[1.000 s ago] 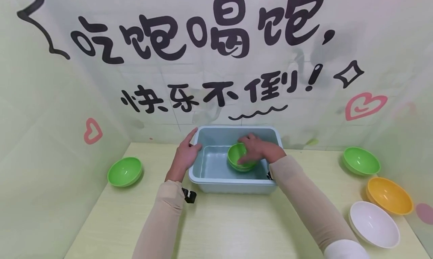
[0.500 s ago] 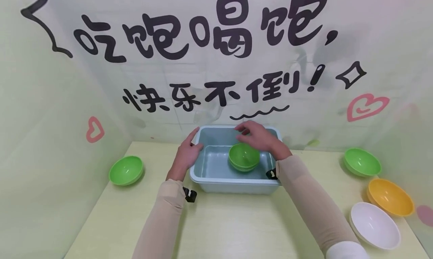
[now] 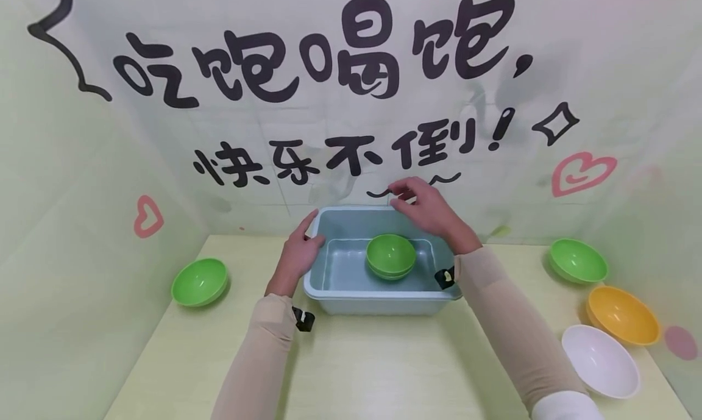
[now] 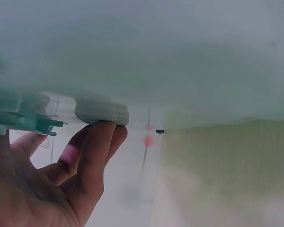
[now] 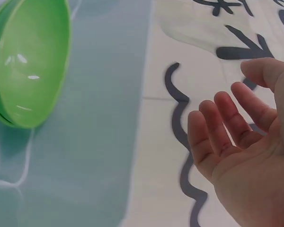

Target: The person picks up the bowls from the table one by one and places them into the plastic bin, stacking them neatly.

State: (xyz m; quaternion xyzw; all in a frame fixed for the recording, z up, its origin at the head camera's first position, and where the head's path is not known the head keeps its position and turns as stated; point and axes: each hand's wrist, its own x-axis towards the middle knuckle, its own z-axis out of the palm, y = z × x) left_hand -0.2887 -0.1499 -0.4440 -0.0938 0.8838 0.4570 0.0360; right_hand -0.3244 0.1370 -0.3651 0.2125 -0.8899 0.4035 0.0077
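A light blue plastic tub (image 3: 373,295) stands against the back wall. Stacked green bowls (image 3: 391,255) sit inside it, right of its middle. My left hand (image 3: 297,255) grips the tub's left rim; in the left wrist view its fingers (image 4: 95,151) curl against the outside of the tub, under the edge. Above the tub's far right rim hovers my right hand (image 3: 430,211), holding nothing. The right wrist view shows that hand's fingers (image 5: 213,127) loosely bent and apart from the bowls. How many bowls are stacked is hard to tell.
A single green bowl (image 3: 200,282) rests on the left of the table (image 3: 362,365). Along the right side are another green bowl (image 3: 578,261), a yellow bowl (image 3: 623,315) and a white bowl (image 3: 600,360). A printed cloth wall (image 3: 351,121) rises behind the tub.
My right hand has let go of the green bowls in the tub and lifted up and back over the far rim. The left hand has kept its grip on the tub.
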